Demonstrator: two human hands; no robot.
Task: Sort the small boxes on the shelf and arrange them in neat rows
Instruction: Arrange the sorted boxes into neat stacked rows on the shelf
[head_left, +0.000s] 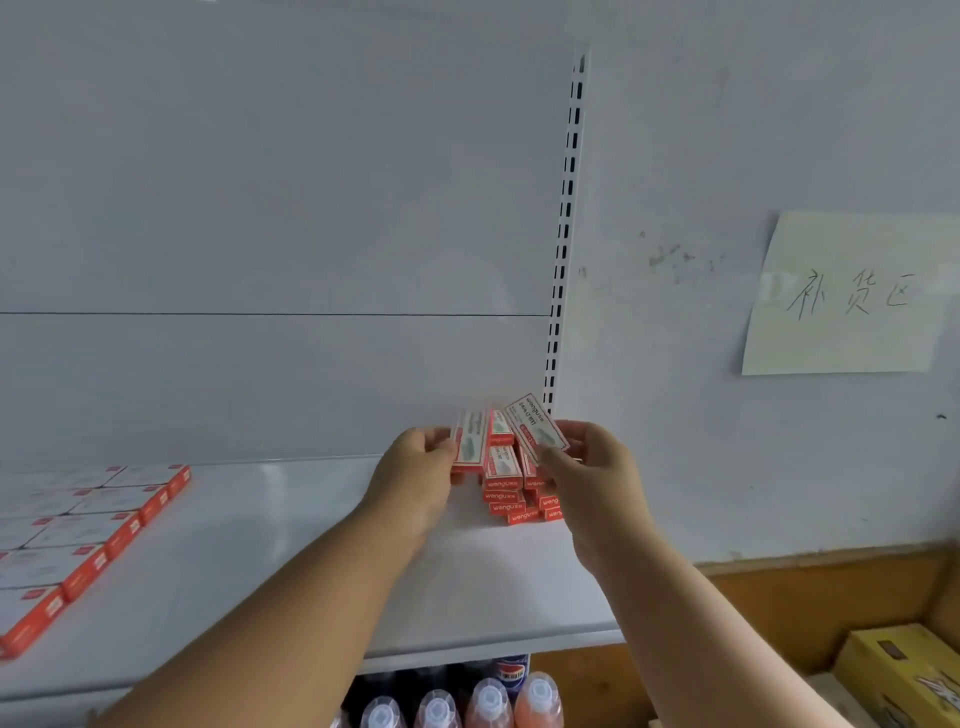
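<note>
A loose pile of small red-and-white boxes (511, 493) lies at the back right corner of the white shelf (291, 561). My left hand (415, 478) holds one small box (470, 439) upright at the pile's left side. My right hand (592, 467) pinches another small box (535, 428), tilted, above the pile. Flat rows of the same red-and-white boxes (78, 530) lie on the left part of the shelf.
A slotted upright rail (566, 234) marks the shelf's right end. On the wall to the right hangs a paper note (847, 296). Bottles (467, 701) stand under the shelf. A yellow carton (904, 670) sits at the lower right.
</note>
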